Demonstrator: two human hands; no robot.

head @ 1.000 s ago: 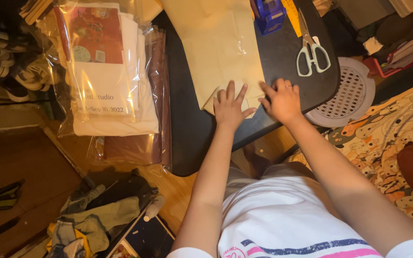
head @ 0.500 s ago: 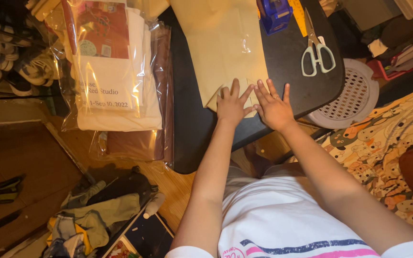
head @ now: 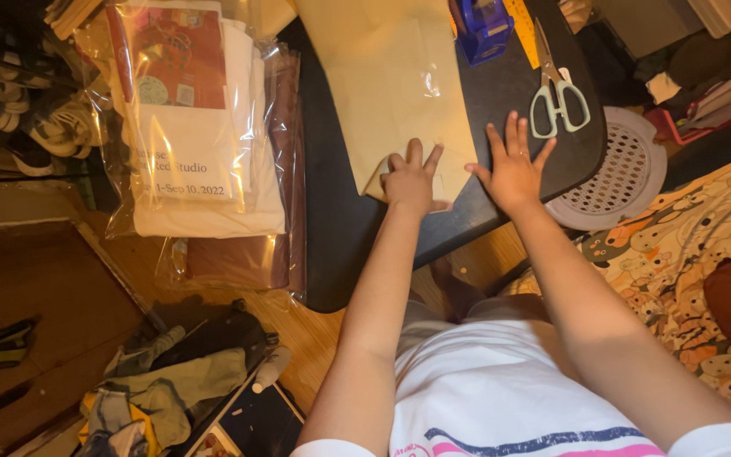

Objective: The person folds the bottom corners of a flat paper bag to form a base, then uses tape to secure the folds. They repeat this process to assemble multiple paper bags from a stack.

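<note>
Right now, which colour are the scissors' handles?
Pale grey-white, seen in the head view: scissors on the black table.

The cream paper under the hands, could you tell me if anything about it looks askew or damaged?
The cream paper lies flat on the black table, with no tear that shows. Its near corner is folded over under the left hand. The right hand rests flat beside its edge. Nothing else stands out.

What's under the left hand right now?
The left hand presses on the near corner of the tan paper sheet, which lies on the black table. Whatever lies beneath the paper is hidden.
</note>
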